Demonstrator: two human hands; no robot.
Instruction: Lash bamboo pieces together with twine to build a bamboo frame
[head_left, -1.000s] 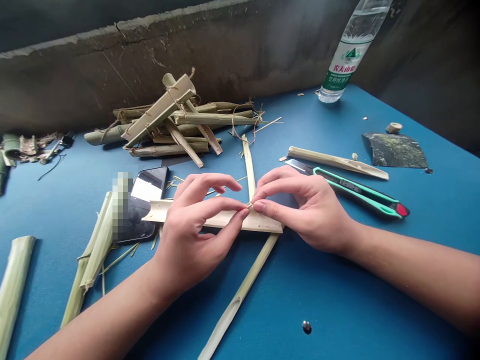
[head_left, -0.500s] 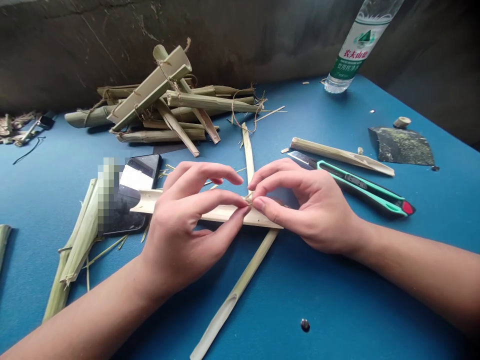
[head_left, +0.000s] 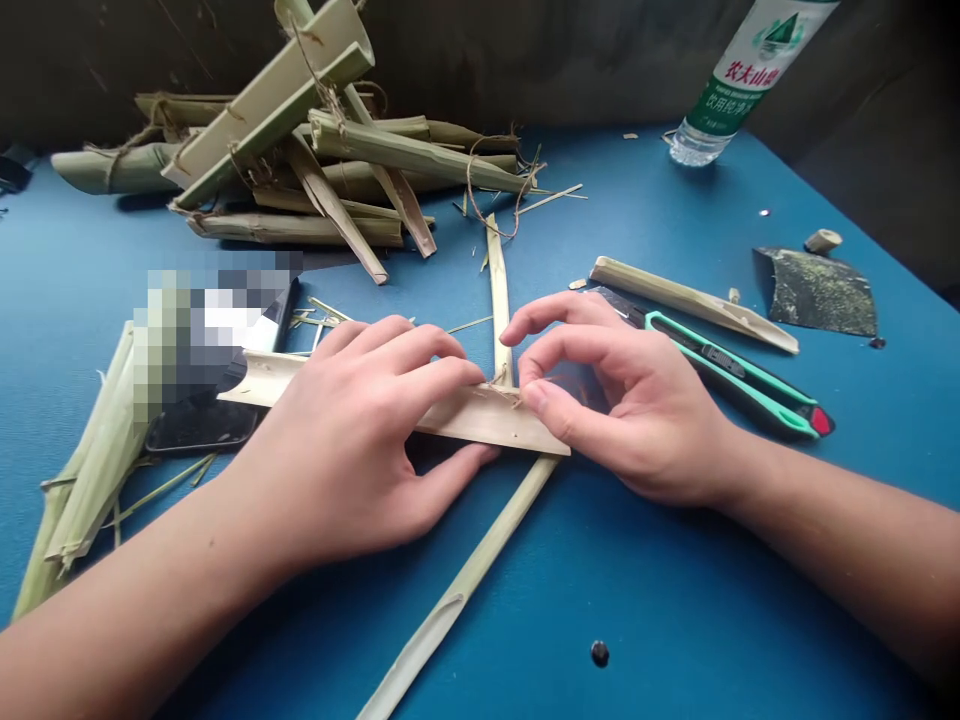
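Observation:
A flat pale bamboo strip (head_left: 480,418) lies crosswise over a long thin bamboo strip (head_left: 496,300) on the blue table (head_left: 675,600). A small fibre knot (head_left: 504,385) sits where the two strips cross. My left hand (head_left: 360,440) lies over the flat strip, fingers on top and thumb under its near edge, gripping it. My right hand (head_left: 622,400) rests beside the crossing, its thumb pressed on the flat strip's right end and its fingers curled above.
A pile of tied split bamboo pieces (head_left: 300,160) lies at the back left. A green utility knife (head_left: 720,370) and another bamboo strip (head_left: 690,305) lie to the right. A phone (head_left: 202,420), green stalks (head_left: 90,460), a water bottle (head_left: 742,80) and a dark sheet (head_left: 817,290) surround them.
My left hand has dropped from a fingertip pinch at the knot to lie flat over the strip. The right hand's pinch has eased to a thumb press. The view has tilted downward.

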